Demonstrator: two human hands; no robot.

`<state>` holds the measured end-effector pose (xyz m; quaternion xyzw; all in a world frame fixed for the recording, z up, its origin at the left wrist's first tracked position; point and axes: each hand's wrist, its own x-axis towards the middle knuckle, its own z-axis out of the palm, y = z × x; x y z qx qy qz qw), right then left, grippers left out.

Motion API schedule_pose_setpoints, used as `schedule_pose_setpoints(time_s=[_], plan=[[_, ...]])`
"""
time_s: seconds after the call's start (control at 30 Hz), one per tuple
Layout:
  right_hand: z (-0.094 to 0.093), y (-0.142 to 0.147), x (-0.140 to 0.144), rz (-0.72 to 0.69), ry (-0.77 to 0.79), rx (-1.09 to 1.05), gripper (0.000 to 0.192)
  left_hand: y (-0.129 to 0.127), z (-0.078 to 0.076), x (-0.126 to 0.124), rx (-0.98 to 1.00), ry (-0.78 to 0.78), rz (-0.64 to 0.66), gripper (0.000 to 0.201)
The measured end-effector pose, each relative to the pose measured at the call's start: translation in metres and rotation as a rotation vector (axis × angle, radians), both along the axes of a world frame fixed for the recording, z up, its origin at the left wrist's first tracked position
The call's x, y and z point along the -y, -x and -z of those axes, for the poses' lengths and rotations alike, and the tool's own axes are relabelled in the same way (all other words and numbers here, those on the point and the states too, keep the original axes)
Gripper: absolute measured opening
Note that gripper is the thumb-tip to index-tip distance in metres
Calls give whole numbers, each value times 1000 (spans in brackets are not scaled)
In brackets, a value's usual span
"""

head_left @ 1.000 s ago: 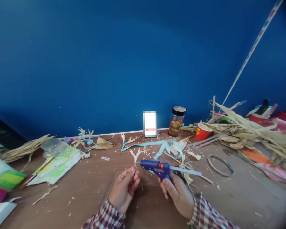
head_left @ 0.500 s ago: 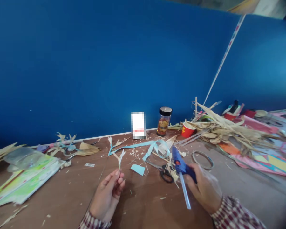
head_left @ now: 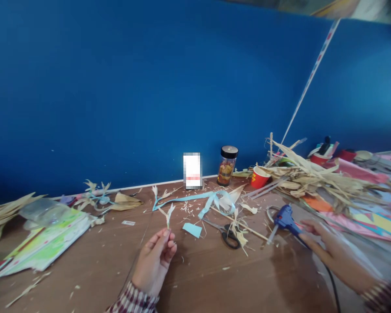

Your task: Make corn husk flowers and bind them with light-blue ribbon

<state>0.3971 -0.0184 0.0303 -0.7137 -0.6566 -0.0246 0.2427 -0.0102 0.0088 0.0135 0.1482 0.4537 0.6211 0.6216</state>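
Between the thumb and fingertips of my left hand (head_left: 156,254) is a small flower made of pale dried husk (head_left: 170,215), held upright by its stem. Over to the right, a blue hot glue gun (head_left: 284,217) is at the table, its clear glue stick poking out toward me. My right hand (head_left: 327,248) is at the handle end, fingers stretched and apart, slightly blurred; the thumb lies along the handle. Black-handled scissors (head_left: 230,238), a light blue paper piece (head_left: 192,229) and a blue ribbon (head_left: 185,198) lie between the hands.
A lidded jar (head_left: 226,167) and a red paper cup (head_left: 259,177) stand near the blue wall. Dried husks (head_left: 306,171) are heaped at the right beside coloured paper (head_left: 374,221). A painted sheet (head_left: 48,243) lies left. Husk scraps litter the brown table (head_left: 215,287).
My right hand has carried the glue gun to the right and its fingers have loosened from the handle. My left hand still holds the husk flower; the view has shifted slightly.
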Motion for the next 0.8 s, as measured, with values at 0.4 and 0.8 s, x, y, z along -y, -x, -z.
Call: schedule_pose_setpoints(time_s=[0.4,0.8], plan=[[-15,239,-51,-620,222,67,16,-1,3,2,2,-32,75,7],[5,252,-65,-554,93,142,12,4,7,-2,-3,-69,26,15]])
